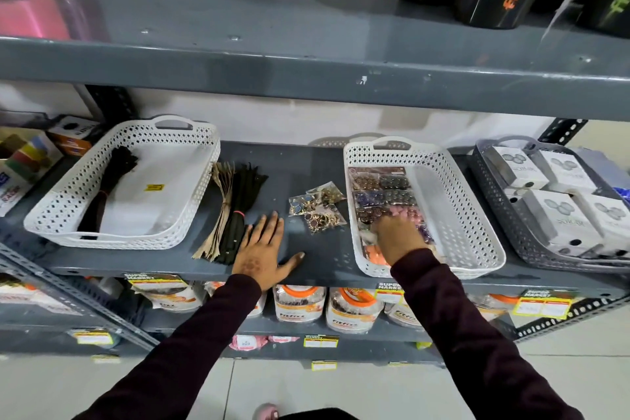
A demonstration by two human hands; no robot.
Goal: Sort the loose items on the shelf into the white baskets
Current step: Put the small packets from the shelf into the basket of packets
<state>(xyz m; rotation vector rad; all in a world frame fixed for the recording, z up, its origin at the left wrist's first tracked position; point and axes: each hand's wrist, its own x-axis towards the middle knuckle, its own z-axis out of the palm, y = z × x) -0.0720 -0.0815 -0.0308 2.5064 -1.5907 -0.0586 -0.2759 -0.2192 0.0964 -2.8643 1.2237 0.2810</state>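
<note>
Two white baskets stand on the grey shelf. The left basket (68, 201) holds a black zipper bundle (107, 186). Between the baskets lie loose beige zippers (221, 194), black zippers (243, 201) and small button packets (318, 206). The right basket (453, 201) holds several packets of coloured buttons (383, 196). My left hand (264, 249) rests flat and open on the shelf beside the black zippers. My right hand (397, 235) reaches into the right basket, fingers curled down among the button packets; whether it grips one is hidden.
A grey basket (497, 215) of white boxes stands at the far right. Tape rolls and boxes (30, 160) crowd the far left. The upper shelf (306, 68) overhangs close above. Jars (300, 307) line the shelf below.
</note>
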